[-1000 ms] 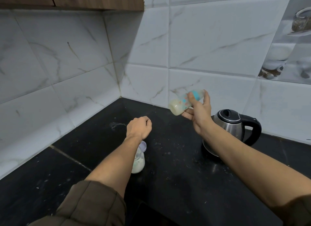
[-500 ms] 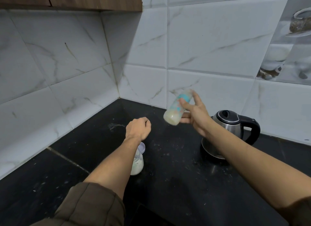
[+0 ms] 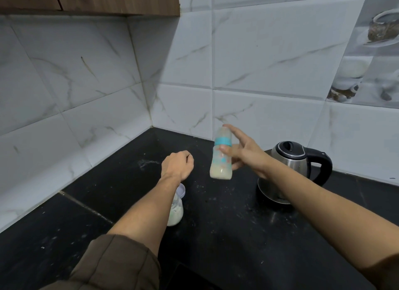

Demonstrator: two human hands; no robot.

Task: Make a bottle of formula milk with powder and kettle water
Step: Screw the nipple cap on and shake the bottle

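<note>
A black counter (image 3: 121, 181) meets white marble tiles in a corner. Left of the kettle (image 3: 289, 166), the left hand (image 3: 177, 165) hovers clenched in an empty fist, its forearm half hiding a powder jar (image 3: 176, 213). The right hand (image 3: 244, 154) grasps the bottle (image 3: 222, 156) upright, above the counter, index finger outstretched; its arm covers the kettle's base.

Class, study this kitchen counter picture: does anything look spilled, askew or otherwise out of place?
Yes. Pale specks, likely spilled powder, are scattered over the black counter, with a whitish smear near the corner. The powder container stands partly hidden behind the left forearm. The kettle sits upright.
</note>
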